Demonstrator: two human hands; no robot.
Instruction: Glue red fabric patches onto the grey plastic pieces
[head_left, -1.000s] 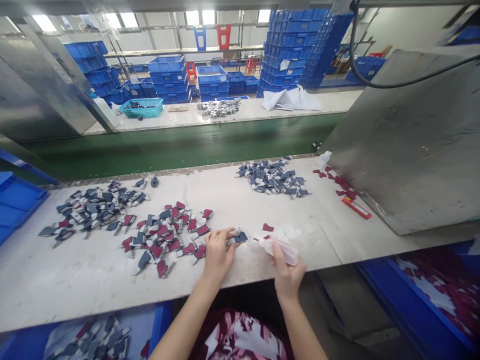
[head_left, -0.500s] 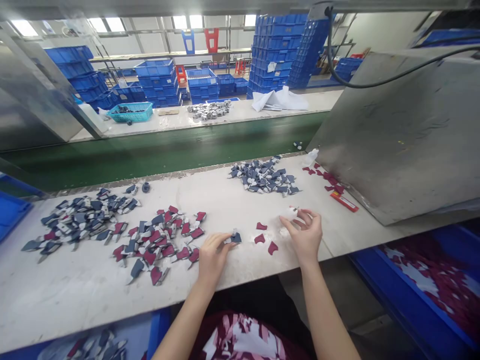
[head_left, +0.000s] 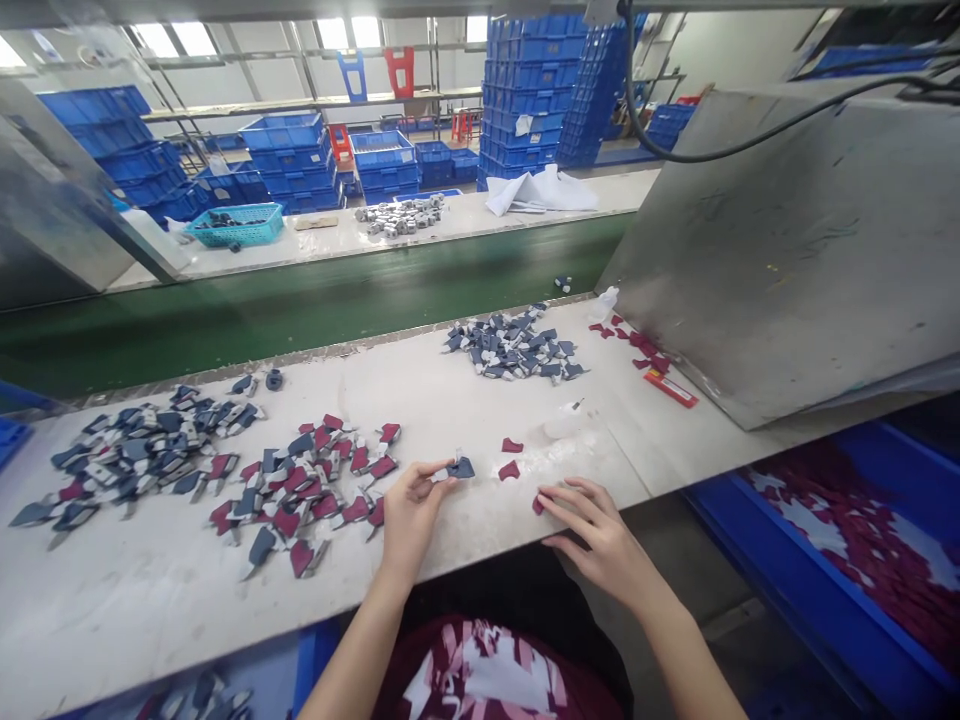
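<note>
I'm pinching a small navy-and-grey moulded piece (head_left: 459,468) in my left grip (head_left: 409,520), thumb and fingertips clenched on it, just above the white worktop (head_left: 465,410). The piece is sitting just off the right edge of a mixed maroon-and-navy heap (head_left: 300,490). My right grip (head_left: 600,530) is released and holding nothing, its fingers spreading low over the worktop, with the fingertips just beside a small maroon scrap (head_left: 538,505). Two more maroon scraps (head_left: 510,446) are lying a little further out, and a blurred translucent white plastic bottle (head_left: 562,424) is lying on its side beyond my right fingers. Further along, a navy-and-grey heap (head_left: 514,347) is spreading near the worktop's back edge, and another navy-and-grey heap (head_left: 142,455) is lying off to the left. Loose maroon pieces (head_left: 637,342) and a red box (head_left: 670,388) are lying at the foot of a sloping grey steel panel (head_left: 780,240). A blue plastic crate (head_left: 795,590) holding maroon-and-white pieces is sitting low on the right, below the worktop. Past the back edge, a green conveyor belt (head_left: 300,315) is running along, with a teal plastic basket (head_left: 235,225) and stacked blue crates (head_left: 521,90) beyond it.
</note>
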